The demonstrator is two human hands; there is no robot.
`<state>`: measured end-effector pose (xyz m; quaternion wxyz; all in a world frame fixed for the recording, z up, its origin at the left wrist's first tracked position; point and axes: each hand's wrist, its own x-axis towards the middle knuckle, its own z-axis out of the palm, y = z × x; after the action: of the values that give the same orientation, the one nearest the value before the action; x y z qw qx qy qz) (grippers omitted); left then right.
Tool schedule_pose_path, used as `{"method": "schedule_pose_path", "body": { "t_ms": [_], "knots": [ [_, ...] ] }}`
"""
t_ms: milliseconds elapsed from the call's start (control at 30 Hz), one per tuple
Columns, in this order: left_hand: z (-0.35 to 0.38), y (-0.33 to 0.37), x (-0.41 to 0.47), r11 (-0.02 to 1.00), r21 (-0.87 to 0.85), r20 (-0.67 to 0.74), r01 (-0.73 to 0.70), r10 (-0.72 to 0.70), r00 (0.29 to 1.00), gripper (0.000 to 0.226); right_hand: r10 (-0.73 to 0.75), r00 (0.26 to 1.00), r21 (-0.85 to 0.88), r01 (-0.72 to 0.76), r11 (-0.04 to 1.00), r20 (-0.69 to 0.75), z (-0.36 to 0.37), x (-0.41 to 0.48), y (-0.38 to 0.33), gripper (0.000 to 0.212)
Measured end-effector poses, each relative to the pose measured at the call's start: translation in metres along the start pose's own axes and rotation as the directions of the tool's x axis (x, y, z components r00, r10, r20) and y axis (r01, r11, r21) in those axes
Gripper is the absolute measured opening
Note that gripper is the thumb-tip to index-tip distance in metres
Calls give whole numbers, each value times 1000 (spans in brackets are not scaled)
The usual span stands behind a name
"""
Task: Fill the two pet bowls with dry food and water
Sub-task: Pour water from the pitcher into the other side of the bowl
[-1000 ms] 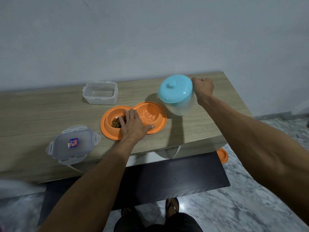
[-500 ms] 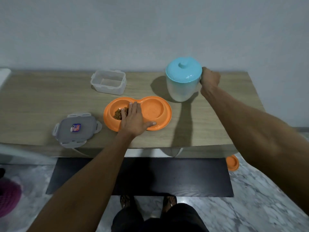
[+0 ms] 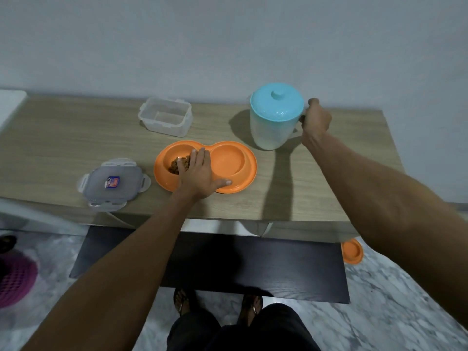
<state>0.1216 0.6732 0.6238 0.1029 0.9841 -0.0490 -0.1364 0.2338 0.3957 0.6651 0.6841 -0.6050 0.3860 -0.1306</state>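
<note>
An orange double pet bowl (image 3: 241, 171) sits on the wooden table (image 3: 63, 148). Its left cup holds brown dry food (image 3: 174, 164); the right cup looks orange and smooth, and I cannot tell whether it holds water. My left hand (image 3: 198, 177) lies flat with straight fingers on the bowl's middle and front rim. A pale jug with a blue lid (image 3: 276, 115) stands upright behind the bowl to the right. My right hand (image 3: 315, 121) grips its handle, which the hand hides.
An empty clear food box (image 3: 166, 116) stands at the back of the table and its lid (image 3: 112, 183) lies near the front edge. Below are a dark shelf (image 3: 253, 269), an orange lid (image 3: 352, 250) on the marble floor, and a purple basket (image 3: 15, 279) at left.
The jug went from tilted over the right cup to upright on the table behind the bowl, my right hand staying on its handle. My left hand stayed on the bowl.
</note>
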Motion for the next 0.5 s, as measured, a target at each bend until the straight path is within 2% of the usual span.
{"method": "schedule_pose_path", "body": {
  "t_ms": [133, 300, 500],
  "knots": [
    [-1, 5, -6, 1000, -22, -11, 17, -17, 1000, 110, 29, 998, -13, -30, 999, -49, -10, -3, -2, 29],
    [-7, -7, -14, 986, -162, -153, 50, -75, 985, 95, 41, 991, -85, -52, 995, -129, -17, -23, 12, 51],
    [-25, -51, -6, 968, -231, -255, 100, -160, 954, 84, 47, 980, -116, -70, 991, -194, -6, -71, 31, 54]
  ]
}}
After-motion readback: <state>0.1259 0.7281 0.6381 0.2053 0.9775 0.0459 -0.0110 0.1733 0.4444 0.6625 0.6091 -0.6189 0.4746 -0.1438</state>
